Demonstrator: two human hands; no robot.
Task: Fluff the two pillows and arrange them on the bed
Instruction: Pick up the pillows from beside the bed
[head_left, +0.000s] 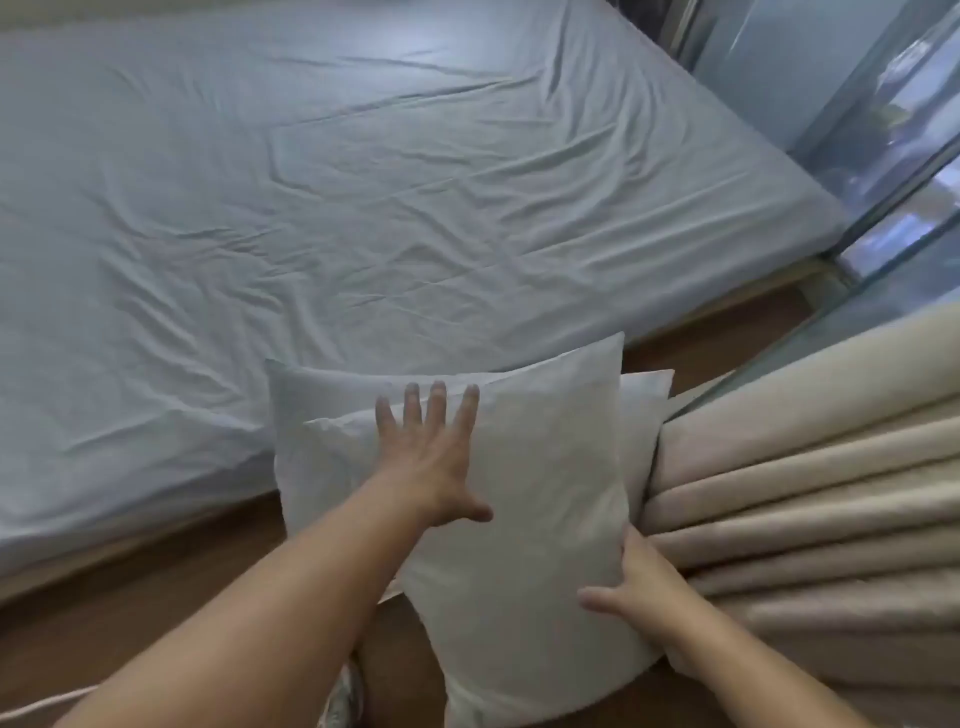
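Observation:
Two white pillows stand beside the bed, between the mattress and a curtain. The front pillow (535, 519) leans upright; the second pillow (311, 395) stands behind it, mostly hidden, with corners showing at left and right. My left hand (431, 457) lies flat on the front pillow's face, fingers spread. My right hand (639, 592) grips that pillow's right edge, thumb in front and fingers behind. The bed (363, 182), covered in a wrinkled pale blue sheet, fills the upper left.
Beige curtain folds (805, 493) press against the pillows on the right. Glass panels (883, 130) stand beyond the bed's far right corner. Brown wooden floor (182, 587) runs along the bed's near edge. A shoe tip (343, 696) shows at the bottom.

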